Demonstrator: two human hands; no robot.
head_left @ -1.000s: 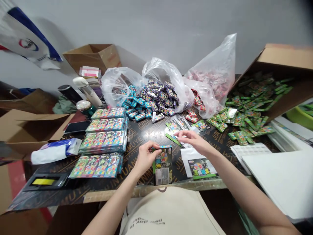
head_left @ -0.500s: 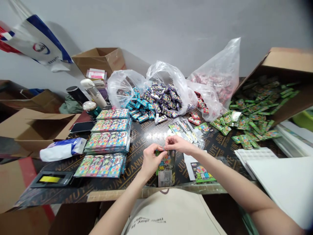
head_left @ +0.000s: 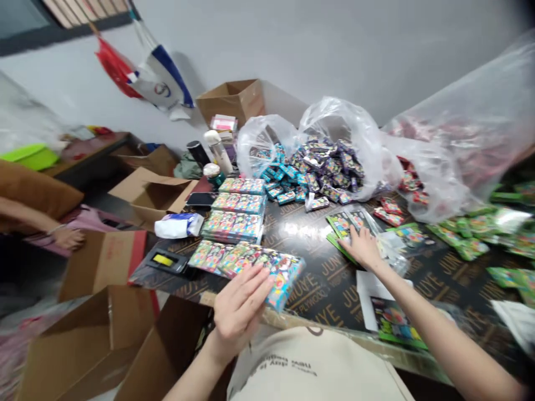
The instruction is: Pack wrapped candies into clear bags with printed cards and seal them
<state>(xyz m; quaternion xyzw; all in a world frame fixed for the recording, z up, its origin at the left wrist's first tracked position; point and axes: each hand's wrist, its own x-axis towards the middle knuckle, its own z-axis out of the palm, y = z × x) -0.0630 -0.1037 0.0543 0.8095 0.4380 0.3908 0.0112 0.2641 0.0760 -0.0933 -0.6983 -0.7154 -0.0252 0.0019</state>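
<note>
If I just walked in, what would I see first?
Probably the shiny heap of purple packets spilling from a clear plastic bag at the back of the table, with bright blue packets just left of it. Further left and nearer, stacks of colourful packs line up, the left hand touching the nearest.

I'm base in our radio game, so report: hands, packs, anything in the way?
Left hand on colourful packs. Right hand at green packs. Clear plastic close beside it.
</note>
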